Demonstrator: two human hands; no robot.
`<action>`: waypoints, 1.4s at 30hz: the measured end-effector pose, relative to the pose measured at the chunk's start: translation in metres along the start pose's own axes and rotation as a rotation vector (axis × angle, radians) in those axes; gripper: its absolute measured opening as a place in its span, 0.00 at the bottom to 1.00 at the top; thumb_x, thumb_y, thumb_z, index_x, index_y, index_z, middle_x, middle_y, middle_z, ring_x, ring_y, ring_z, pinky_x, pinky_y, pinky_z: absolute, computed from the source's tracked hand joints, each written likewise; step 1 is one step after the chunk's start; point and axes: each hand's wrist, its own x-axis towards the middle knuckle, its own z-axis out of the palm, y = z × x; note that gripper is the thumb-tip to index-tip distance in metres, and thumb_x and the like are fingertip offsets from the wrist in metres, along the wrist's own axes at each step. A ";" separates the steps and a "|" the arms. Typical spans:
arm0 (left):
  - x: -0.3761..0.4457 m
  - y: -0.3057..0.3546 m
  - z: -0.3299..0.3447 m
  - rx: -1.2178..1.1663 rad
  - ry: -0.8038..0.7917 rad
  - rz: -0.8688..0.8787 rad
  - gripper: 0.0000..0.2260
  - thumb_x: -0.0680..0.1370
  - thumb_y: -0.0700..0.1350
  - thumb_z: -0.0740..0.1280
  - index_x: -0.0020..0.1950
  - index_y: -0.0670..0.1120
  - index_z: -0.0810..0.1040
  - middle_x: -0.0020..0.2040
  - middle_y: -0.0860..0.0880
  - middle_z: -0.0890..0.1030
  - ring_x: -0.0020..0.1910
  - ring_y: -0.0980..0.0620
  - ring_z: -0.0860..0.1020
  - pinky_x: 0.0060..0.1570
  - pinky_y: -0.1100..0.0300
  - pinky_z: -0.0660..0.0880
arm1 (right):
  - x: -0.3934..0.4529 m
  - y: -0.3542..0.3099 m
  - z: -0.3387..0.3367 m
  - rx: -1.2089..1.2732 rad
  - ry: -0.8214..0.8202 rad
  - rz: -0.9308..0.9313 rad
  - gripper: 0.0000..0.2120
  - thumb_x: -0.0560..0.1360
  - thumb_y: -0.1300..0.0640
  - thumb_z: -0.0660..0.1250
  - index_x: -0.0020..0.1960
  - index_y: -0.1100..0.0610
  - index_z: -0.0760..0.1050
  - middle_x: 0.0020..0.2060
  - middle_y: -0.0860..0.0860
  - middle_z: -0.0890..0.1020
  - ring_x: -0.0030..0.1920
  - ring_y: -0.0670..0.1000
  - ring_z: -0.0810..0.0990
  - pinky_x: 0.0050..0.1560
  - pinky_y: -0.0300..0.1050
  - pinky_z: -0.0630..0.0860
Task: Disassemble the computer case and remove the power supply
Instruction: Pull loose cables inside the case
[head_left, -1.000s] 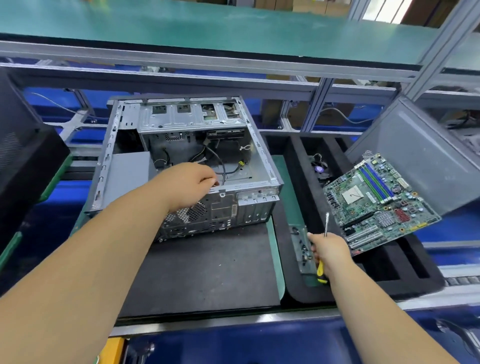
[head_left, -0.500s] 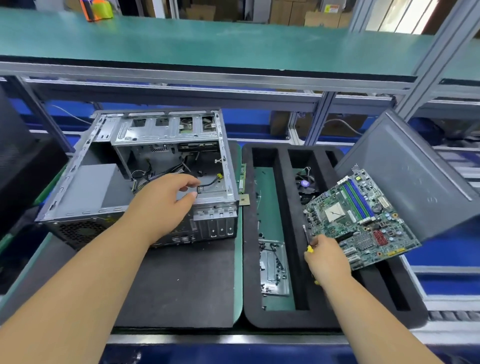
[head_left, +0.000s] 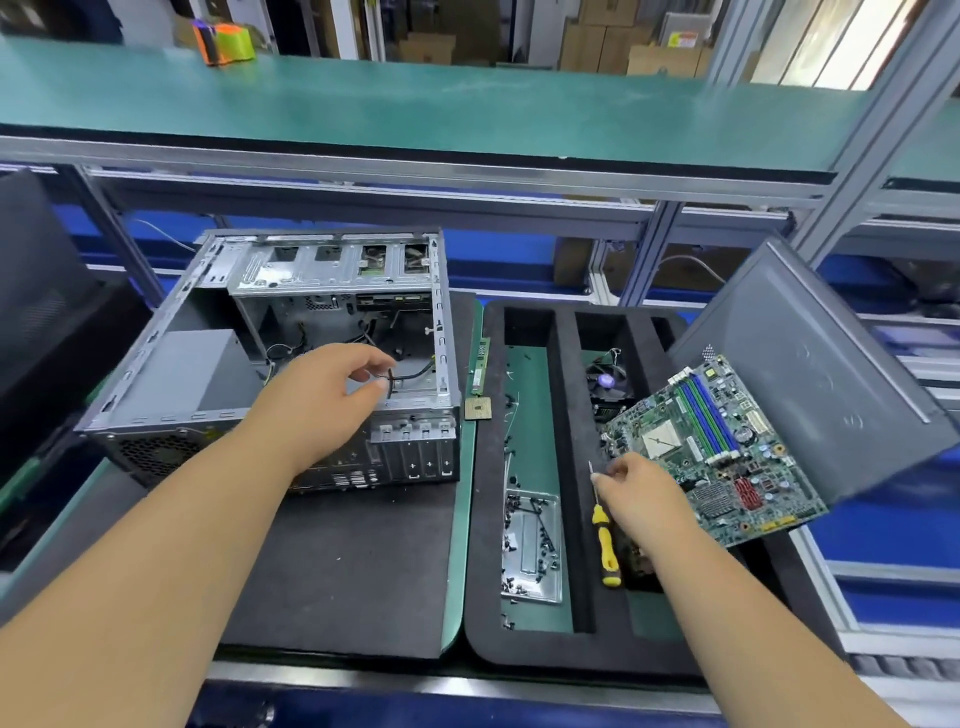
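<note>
Left grip: the left hand (head_left: 332, 400) reaches over the open side of the computer case (head_left: 291, 364), fingers curled, thumb and forefinger pinching a thin black cable (head_left: 410, 375) that runs into the case.
Right grip: the right hand (head_left: 636, 493) holds the metal shaft of a screwdriver (head_left: 605, 540) between its fingertips; the yellow and black handle hangs down below the hand, over the foam tray (head_left: 566, 457).
Computer case: lies on its side on a dark mat (head_left: 332, 571) on the desk (head_left: 462, 519), its side panel off, the rear slots facing me.
Power supply: the grey box (head_left: 182, 369) sits inside the case at its left end, behind a perforated grille, well left of the pinching hand.
Motherboard: the green board (head_left: 717, 447) leans tilted over the right part of the tray, just beside the right hand, resting against a grey side panel (head_left: 821, 374) that stands propped at an angle.
Tray contents: a fan cooler (head_left: 605, 382) lies in the middle slot; a metal plate (head_left: 532, 545) strewn with small black screws lies in the left slot.
Between case and tray: a memory stick (head_left: 479, 366) and a square processor chip (head_left: 478, 409) lie on the green strip.
Overhead: a green shelf (head_left: 415, 104) spans the frame.
</note>
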 end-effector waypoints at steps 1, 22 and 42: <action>0.001 -0.001 -0.002 -0.003 0.003 0.003 0.10 0.78 0.50 0.64 0.57 0.61 0.78 0.50 0.64 0.77 0.51 0.64 0.74 0.51 0.57 0.71 | 0.001 -0.009 -0.005 0.023 0.015 -0.017 0.14 0.78 0.46 0.65 0.58 0.53 0.76 0.45 0.48 0.80 0.43 0.50 0.78 0.43 0.45 0.73; 0.076 -0.094 -0.073 0.029 -0.214 -0.034 0.07 0.74 0.48 0.72 0.50 0.58 0.82 0.45 0.61 0.80 0.45 0.60 0.78 0.49 0.58 0.77 | -0.003 -0.281 0.006 -0.033 -0.168 -0.597 0.04 0.78 0.51 0.65 0.49 0.45 0.79 0.44 0.39 0.79 0.44 0.41 0.77 0.42 0.41 0.73; 0.076 -0.167 -0.108 -0.239 -0.178 0.047 0.06 0.74 0.49 0.72 0.50 0.57 0.82 0.41 0.56 0.79 0.38 0.60 0.77 0.46 0.58 0.78 | 0.030 -0.352 0.105 -0.842 -0.664 -0.417 0.27 0.76 0.57 0.70 0.73 0.50 0.68 0.60 0.54 0.79 0.52 0.55 0.79 0.47 0.46 0.74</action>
